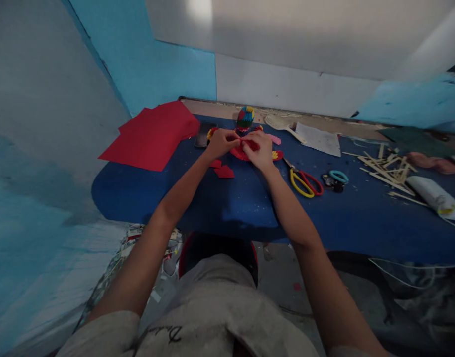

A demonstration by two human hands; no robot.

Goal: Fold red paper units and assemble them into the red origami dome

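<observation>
Both hands meet over the blue table. My left hand (222,143) has its fingers pinched together at a small red piece. My right hand (260,150) pinches at the same spot from the other side, with red paper (252,145) showing under its fingers. Just below the fingertips lies a fringed red paper form (238,154). Behind the hands stands a rounded multicoloured paper piece (245,118) in blue, yellow, red and green. Small red paper scraps (224,172) rest beside my left wrist. What exactly is between the fingertips is too small to make out.
Large red sheets (153,136) lie at the left, beside a dark phone-like object (205,135). Yellow-and-red-handled scissors (305,182), a teal ring (339,176), wooden sticks (389,168), a white roll (433,196), a pale slotted spoon (283,126) and white paper (318,139) are at the right.
</observation>
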